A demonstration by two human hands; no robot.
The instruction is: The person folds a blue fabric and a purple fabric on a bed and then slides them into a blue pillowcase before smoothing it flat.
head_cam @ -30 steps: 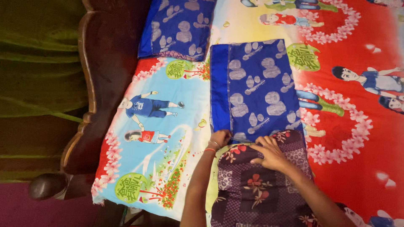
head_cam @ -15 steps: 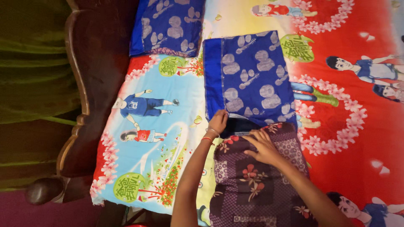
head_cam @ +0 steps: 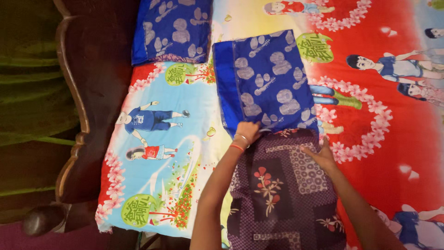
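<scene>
A blue pillowcase [head_cam: 270, 81] with grey blotches lies flat on the bed, its open end toward me. A dark purple patchwork pillow [head_cam: 282, 190] with red flowers lies below it, its top edge at the case's opening. My left hand [head_cam: 248, 131] grips the near left edge of the blue pillowcase; bangles circle the wrist. My right hand [head_cam: 319, 155] rests on the pillow's upper right corner, fingers against the cloth next to the case's opening.
A second blue pillow [head_cam: 173, 30] lies at the head of the bed. The bedsheet [head_cam: 171, 139] is bright, with cartoon figures, light blue on the left and red on the right. A dark wooden headboard [head_cam: 88, 92] curves along the left; green cloth lies beyond it.
My right hand slid from the pillow's top middle to its upper right corner. My left hand kept hold of the case edge. The view shifted, so everything sits further left.
</scene>
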